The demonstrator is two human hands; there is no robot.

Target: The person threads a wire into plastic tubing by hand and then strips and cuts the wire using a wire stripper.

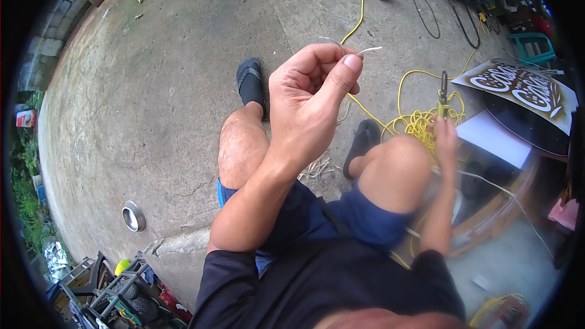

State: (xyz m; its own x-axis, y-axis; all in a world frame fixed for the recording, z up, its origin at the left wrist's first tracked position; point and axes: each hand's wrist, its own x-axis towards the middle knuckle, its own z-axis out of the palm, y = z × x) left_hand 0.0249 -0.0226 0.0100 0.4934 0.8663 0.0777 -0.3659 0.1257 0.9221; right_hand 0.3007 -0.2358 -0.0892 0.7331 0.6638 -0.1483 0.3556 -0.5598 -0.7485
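Note:
My left hand (pixel 314 94) is raised in front of me, thumb and forefinger pinched on a thin whitish wire (pixel 372 50). One end of the wire sticks out to the right of the thumb, and a thin greyish end curves out above the fingers. To the right, my right hand (pixel 446 137) grips pliers (pixel 443 100) with yellow-green handles, jaws pointing away from me. That hand is slightly blurred. Behind the pliers, a heap of tangled yellow cord (pixel 420 127) lies on the concrete floor (pixel 170 85).
Whitish strips or offcuts (pixel 318 169) lie on the floor between my legs. A printed sign board (pixel 518 88) and a white sheet (pixel 495 139) are at the right, near a teal stool (pixel 533 47). A metal bowl (pixel 133 216) rests on the floor at the left.

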